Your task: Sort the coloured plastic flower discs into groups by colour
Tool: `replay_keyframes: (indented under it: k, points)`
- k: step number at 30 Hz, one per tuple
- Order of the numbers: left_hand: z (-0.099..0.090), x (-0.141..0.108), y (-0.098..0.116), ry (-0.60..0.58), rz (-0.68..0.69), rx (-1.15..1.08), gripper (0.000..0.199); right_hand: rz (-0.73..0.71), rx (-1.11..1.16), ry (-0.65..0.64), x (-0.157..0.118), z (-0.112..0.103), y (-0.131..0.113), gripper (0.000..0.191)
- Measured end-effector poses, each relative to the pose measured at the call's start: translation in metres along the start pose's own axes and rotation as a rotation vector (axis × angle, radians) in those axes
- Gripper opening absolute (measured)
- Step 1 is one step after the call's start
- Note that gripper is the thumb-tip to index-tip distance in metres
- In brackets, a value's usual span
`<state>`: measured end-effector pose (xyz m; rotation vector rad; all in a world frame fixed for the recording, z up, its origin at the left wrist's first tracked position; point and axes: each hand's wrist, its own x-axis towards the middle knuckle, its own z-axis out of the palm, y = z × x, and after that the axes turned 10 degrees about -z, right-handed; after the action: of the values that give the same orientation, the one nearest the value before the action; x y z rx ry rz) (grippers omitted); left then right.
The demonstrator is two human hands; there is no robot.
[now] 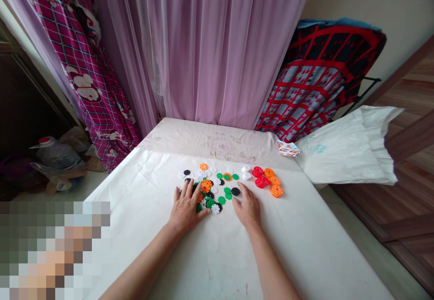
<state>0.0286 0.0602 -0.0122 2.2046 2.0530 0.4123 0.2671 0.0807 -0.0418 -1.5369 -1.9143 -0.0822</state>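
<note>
Loose plastic discs in white, green, black and orange lie scattered mid-table. My left hand [185, 207] rests with spread fingers on the left part of them, beside an orange disc [206, 185] and a white disc [215, 208]. My right hand [248, 204] is right of the pile, thumb and fingers apart, next to a black disc [235, 191] and some green discs [228, 194]. Beyond it, stacks stand together: red stacks [261, 181], orange stacks [276, 190] and white stacks [246, 172]. Neither hand holds anything that I can see.
The table [135, 227] has a pale cover. A white bag [349, 148] hangs over its right edge near a small patterned item [288, 148]. Purple curtains [217, 51] hang behind; a draped red and black cloth [312, 78] is at right. A plastic jug [59, 153] stands at left.
</note>
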Motion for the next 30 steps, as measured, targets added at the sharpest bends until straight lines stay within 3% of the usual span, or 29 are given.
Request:
replay_keyframes:
  k: [4, 7, 13, 19, 24, 26, 30]
  points:
    - [-0.001, 0.012, -0.014, 0.119, -0.109, -0.177, 0.069, -0.062, 0.029, -0.024, 0.006, 0.001, 0.005, 0.050]
    - [-0.003, 0.004, -0.039, 0.228, -0.141, -0.387, 0.054, -0.065, 0.016, -0.038, 0.008, 0.002, 0.009, 0.045]
    - [-0.017, -0.011, -0.081, 0.346, -0.405, -0.569, 0.041, -0.043, -0.002, -0.038, 0.009, 0.004, 0.012, 0.034]
    - [-0.019, 0.005, -0.078, 0.299, -0.405, -0.483, 0.042, 0.098, -0.122, 0.123, 0.012, 0.008, 0.021, 0.037]
    - [-0.017, 0.021, -0.077, 0.294, -0.414, -0.465, 0.042, 0.026, -0.097, 0.233, 0.012, -0.003, 0.007, 0.032]
    - [-0.016, 0.023, -0.079, 0.307, -0.415, -0.490, 0.041, -0.079, -0.068, 0.210, 0.012, -0.007, -0.008, 0.023]
    - [-0.016, 0.024, -0.082, 0.297, -0.400, -0.521, 0.042, -0.246, -0.030, 0.020, 0.014, -0.007, -0.038, 0.013]
